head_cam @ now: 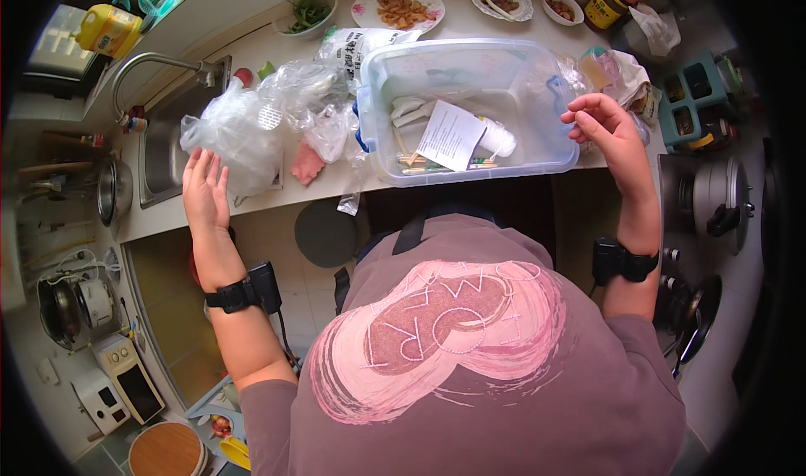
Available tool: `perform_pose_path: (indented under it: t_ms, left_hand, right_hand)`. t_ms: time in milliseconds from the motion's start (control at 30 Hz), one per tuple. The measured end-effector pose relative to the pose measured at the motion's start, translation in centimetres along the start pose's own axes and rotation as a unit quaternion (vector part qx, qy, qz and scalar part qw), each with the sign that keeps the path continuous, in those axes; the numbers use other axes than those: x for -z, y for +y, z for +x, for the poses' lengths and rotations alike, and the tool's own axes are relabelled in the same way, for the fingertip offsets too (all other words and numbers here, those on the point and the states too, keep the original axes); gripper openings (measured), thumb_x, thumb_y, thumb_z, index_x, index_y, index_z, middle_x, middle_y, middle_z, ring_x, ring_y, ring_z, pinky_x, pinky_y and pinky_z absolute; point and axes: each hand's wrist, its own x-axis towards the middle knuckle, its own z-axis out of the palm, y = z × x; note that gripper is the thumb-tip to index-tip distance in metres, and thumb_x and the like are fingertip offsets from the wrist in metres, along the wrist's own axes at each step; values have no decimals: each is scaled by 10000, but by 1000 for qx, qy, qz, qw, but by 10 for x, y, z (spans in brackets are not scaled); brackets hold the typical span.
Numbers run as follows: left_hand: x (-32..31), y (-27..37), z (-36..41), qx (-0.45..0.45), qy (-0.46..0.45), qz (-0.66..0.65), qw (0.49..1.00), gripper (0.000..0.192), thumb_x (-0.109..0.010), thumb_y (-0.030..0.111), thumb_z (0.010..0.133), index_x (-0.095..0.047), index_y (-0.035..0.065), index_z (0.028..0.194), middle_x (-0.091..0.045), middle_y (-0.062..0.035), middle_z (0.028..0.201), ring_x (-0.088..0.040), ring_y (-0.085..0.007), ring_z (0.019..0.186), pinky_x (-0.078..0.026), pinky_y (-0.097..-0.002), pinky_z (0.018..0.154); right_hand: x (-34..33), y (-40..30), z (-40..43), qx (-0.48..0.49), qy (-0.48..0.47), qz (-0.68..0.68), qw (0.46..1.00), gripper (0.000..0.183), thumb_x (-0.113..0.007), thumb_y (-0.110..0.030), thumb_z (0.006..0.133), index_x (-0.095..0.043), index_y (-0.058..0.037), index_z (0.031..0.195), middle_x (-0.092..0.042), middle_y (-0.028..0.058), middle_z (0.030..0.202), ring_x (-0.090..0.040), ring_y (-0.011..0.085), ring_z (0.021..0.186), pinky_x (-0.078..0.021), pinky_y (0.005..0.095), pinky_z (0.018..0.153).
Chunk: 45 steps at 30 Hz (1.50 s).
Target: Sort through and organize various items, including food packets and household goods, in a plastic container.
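Observation:
Beside a heap of crumpled clear plastic bags (236,136), my left hand (208,189) is raised with its fingers apart and nothing in it. My right hand (598,126) hovers at the right end of a clear plastic storage box (472,177), near its blue handle (555,89). Its fingers are loosely bent and I see nothing held. The lidless box contains a printed sheet of paper (452,135), a white bottle or roll (499,139) partly under the sheet, and several wooden sticks (415,166). A pink cloth (307,162) lies between the bags and the box.
To the left is a steel sink (170,142) with a curved faucet (141,60). Behind the box stand a bowl of green leaves (308,13), a flowered plate of sliced food (400,10) and smaller dishes. Jars (607,7) and a pressure cooker (721,202) are on the right.

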Motion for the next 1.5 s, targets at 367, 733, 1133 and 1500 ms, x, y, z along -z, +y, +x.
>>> perform_pose_path:
  t_ms: [367,733,1133,1500]
  left_hand:
    - [-253,-22,-82,-211,-469,431,742,276,-629,190,933,-652,90,1190,-585,-84,1309,-606,-201,1062,-480,-374,933]
    - [-296,-45,-48,-63,-530,560,633,246,-602,117,909,-704,2,1100,-682,-137,1121,-661,-247,974,-521,-331,852]
    - [59,16,-161,106,174,222,953,408,-621,254,985,-596,33,1328,-661,-36,1248,-632,-100,936,-477,-226,764]
    - [198,-102,-219,148,499,-149,841,387,-646,308,945,-557,7,1172,-636,-109,1148,-647,-245,1005,-517,-346,791]
  right_hand:
    - [22,47,55,159,63,-351,920,249,-719,-187,847,-674,-90,1072,-573,110,1277,-573,242,1132,-488,321,872]
    - [17,82,65,178,79,-261,945,243,-693,-80,829,-672,-97,1070,-549,158,1255,-578,288,1121,-480,358,931]
    - [17,91,82,198,27,-236,951,216,-687,-67,837,-661,-63,1051,-560,152,1223,-499,304,1251,-443,385,971]
    - [38,130,89,167,14,-191,967,207,-625,-67,934,-631,-35,1138,-554,104,1289,-428,259,1346,-308,378,1120]
